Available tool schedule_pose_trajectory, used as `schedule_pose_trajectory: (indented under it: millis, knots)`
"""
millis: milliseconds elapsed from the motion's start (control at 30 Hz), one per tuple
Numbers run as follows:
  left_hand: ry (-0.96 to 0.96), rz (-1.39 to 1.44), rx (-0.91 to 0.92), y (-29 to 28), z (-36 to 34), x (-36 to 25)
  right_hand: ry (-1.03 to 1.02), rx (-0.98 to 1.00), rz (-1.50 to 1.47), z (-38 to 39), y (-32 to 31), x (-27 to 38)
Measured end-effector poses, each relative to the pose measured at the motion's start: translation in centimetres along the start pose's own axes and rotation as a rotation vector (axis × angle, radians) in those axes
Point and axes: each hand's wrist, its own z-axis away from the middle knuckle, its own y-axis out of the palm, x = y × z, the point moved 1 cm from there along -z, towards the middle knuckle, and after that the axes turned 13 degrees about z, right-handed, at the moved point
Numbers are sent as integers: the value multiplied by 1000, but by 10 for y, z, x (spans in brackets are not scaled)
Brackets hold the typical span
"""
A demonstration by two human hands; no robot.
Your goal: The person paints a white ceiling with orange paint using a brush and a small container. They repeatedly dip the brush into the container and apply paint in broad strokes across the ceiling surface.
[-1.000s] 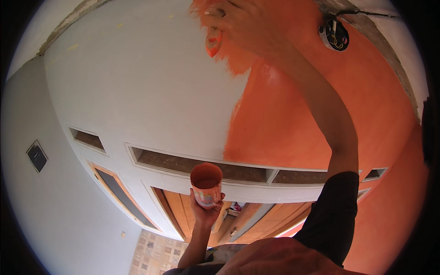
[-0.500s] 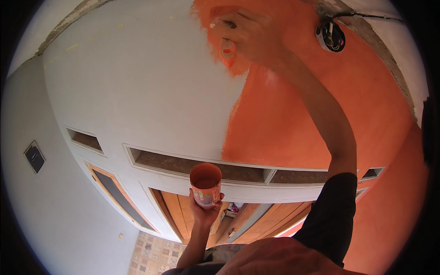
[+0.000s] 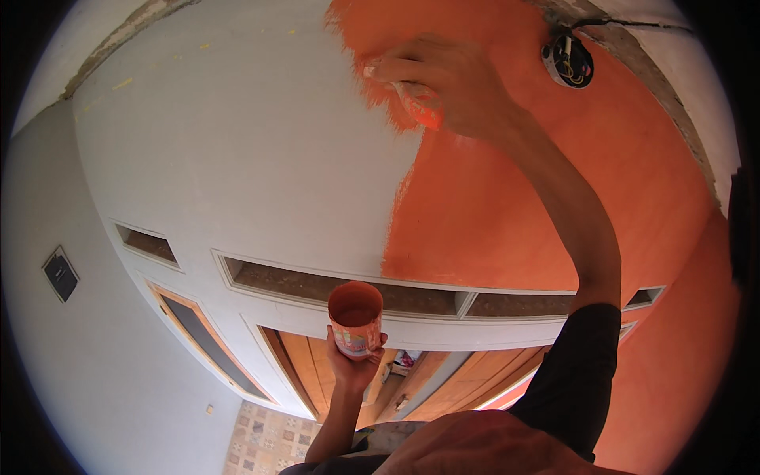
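Observation:
My left hand point(image 3: 354, 369) is wrapped round the lower part of an orange-smeared paint can point(image 3: 355, 328). The can is upright, its open top showing orange inside. High on the wall point(image 3: 237, 142), my right hand point(image 3: 443, 79) grips a paintbrush point(image 3: 421, 107) whose paint-smeared handle end sticks out below the fingers. Its bristles are hidden by the hand. Around that hand lies the ragged edge of orange paint point(image 3: 491, 214); to the left the wall is pale grey-white.
An open round electrical box point(image 3: 568, 62) with loose wires sits upper right. Below the painted area run recessed vent openings point(image 3: 340, 293), above wooden doors point(image 3: 467, 380). A framed dark panel point(image 3: 60, 274) hangs on the left wall. Patterned floor tiles point(image 3: 265, 435) show at lower left.
My right hand has moved down a little and slightly right with the paintbrush, along the orange edge. My left hand and the paint can have stayed in place.

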Motion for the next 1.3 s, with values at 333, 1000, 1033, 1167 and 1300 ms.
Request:
schedule_pose_trajectory:
  millis: [333,1000,1033,1167,1300]
  knots:
    - [10,-15,-23,-1,7,5,31,-129,254,1,-16,-7]
    - [-25,-22,51,-11,13,-3,-60,45,396,4,-25,29]
    - [-8,-34,20,-11,14,-3,-109,120,319,9,-23,46]
    - [-3,-32,-2,-12,17,-1,324,405,-199,25,-25,56]
    - [-40,-11,47,-12,22,-2,818,140,-358,15,-41,-18]
